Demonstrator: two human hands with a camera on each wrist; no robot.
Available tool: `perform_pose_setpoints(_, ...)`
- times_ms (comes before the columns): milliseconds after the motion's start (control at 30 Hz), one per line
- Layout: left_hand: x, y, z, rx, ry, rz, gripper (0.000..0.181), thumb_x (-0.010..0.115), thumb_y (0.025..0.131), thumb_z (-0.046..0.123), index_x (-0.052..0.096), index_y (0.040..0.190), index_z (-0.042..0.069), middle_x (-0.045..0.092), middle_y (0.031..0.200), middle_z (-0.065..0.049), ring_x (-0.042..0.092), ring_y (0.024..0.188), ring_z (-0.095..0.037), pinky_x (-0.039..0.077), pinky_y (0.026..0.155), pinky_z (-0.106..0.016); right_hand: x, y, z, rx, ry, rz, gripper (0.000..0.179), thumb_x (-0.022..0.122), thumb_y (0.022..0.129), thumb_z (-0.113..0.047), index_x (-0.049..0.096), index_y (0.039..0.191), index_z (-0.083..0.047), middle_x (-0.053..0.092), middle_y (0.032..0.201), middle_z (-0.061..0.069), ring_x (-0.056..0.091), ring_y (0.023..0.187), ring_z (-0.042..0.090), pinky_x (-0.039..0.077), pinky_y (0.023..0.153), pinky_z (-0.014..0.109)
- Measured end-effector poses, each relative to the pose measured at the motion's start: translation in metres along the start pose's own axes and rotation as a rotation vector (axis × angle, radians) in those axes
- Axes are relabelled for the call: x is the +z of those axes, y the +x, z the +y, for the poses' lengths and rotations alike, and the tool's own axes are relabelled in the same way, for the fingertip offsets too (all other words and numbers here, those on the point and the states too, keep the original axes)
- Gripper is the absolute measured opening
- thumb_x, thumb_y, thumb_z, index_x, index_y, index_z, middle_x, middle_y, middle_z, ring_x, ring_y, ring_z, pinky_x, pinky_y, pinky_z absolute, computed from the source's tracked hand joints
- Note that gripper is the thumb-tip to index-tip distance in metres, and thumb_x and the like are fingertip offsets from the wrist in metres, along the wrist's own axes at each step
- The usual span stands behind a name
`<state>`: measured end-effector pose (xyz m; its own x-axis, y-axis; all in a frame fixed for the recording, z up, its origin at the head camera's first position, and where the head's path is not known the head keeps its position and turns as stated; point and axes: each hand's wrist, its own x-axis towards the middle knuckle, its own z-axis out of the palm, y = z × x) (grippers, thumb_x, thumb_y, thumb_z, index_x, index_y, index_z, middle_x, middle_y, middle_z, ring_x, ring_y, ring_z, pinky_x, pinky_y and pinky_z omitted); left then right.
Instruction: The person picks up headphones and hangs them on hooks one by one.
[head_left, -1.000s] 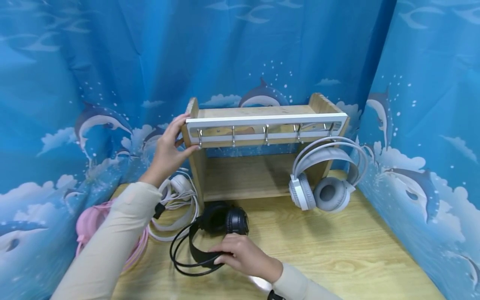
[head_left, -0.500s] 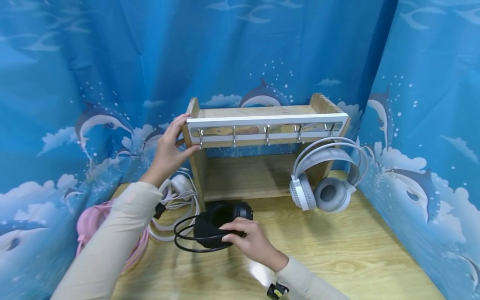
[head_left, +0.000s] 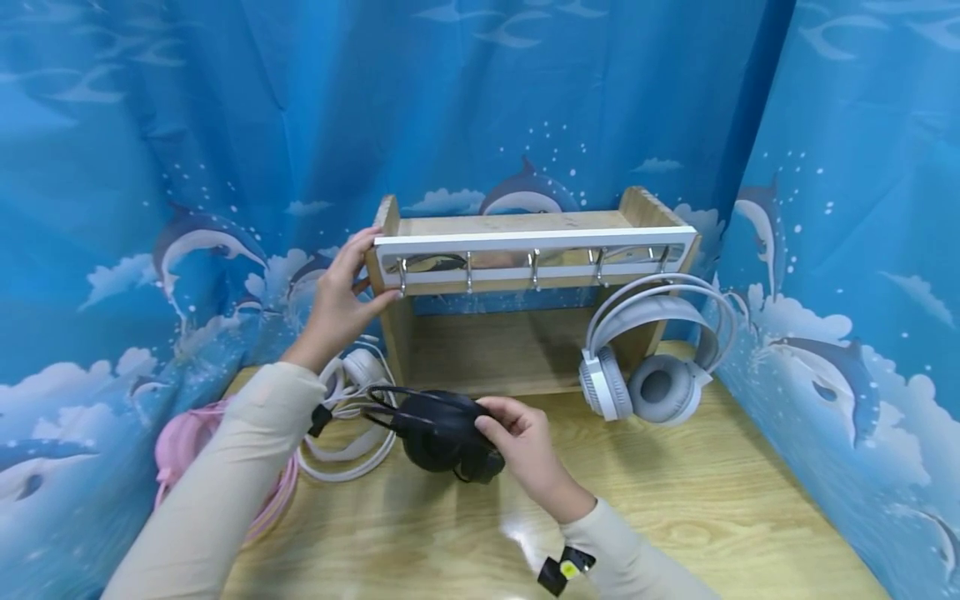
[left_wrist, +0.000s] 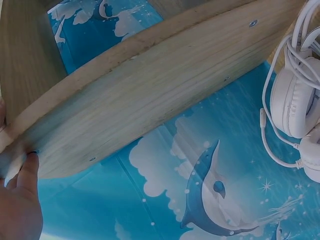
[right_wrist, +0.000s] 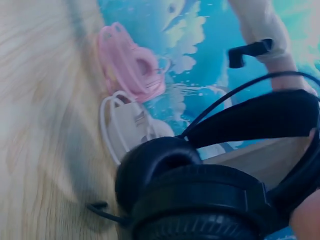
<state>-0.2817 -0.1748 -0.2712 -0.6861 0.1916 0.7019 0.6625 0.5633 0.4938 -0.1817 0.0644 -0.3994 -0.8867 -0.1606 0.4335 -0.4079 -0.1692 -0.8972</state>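
A pair of black headphones (head_left: 442, 429), lifted off the table, is in my right hand (head_left: 528, 450), thumb and fingers gripping the headband. In the right wrist view the black ear cups (right_wrist: 200, 200) fill the foreground, with a short mic boom beside them. My left hand (head_left: 341, 292) holds the left side of a wooden shelf rack (head_left: 495, 354), thumb at the front near the end hook. Across the rack's front runs a white rail (head_left: 495, 273) with several metal hooks. White headphones (head_left: 656, 350) hang at its right end.
Left of the rack, white headphones with bundled cable (head_left: 363, 371) lie on the wooden table (head_left: 660, 525). Pink headphones (head_left: 180, 446) lie farther left, partly behind my left forearm. A blue dolphin-print curtain (head_left: 480, 100) encloses the back and sides.
My right hand has raised the black headphones from the table and turned them, moving up and slightly right. The left hand stays on the rack.
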Motion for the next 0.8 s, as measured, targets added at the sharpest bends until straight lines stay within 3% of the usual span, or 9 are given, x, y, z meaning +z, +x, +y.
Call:
perform_pose_setpoints(133,0.0,0.0,0.0,-0.01,-0.002,-0.002,0.08,0.071,0.071,0.006,0.031,0.135,0.034,0.028,0.143,0.006,0.039,0.123,-0.016,0.047,0.09,-0.03,-0.005,0.002,-0.004,0.093,0.09,0.045,0.026,0.058,0.084,-0.002,0.055,0.103,0.015,0.065,0.081,-0.006,0.059,0.074,0.005,0.051,0.065,0.015)
perform_pose_setpoints(300,0.0,0.0,0.0,-0.003,0.002,0.001,0.081,0.071,0.071,0.006,0.031,0.135,0.033,0.028,0.143,0.005,0.039,0.123,-0.016,0.047,0.089,-0.029,-0.011,-0.001,-0.006,0.165,0.185,0.011,0.021,0.057,0.085,-0.007,0.059,0.102,0.005,0.067,0.084,-0.002,0.061,0.077,0.008,0.053,0.068,0.018)
perform_pose_setpoints(500,0.0,0.0,-0.001,0.007,-0.002,0.003,0.081,0.072,0.07,0.006,0.031,0.135,0.033,0.028,0.143,0.005,0.039,0.123,-0.016,0.047,0.089,-0.028,-0.017,-0.006,-0.011,0.148,0.256,-0.043,0.016,0.053,0.087,-0.004,0.063,0.098,-0.01,0.067,0.089,-0.002,0.062,0.081,0.008,0.052,0.072,0.018)
perform_pose_setpoints(800,0.0,0.001,0.0,-0.004,-0.007,0.001,0.082,0.072,0.071,0.005,0.031,0.135,0.033,0.028,0.143,0.005,0.039,0.122,-0.017,0.047,0.09,-0.029,-0.032,-0.006,-0.023,0.157,0.42,-0.148,0.024,0.044,0.091,0.0,0.063,0.102,-0.009,0.066,0.095,0.0,0.06,0.087,0.009,0.051,0.077,0.019)
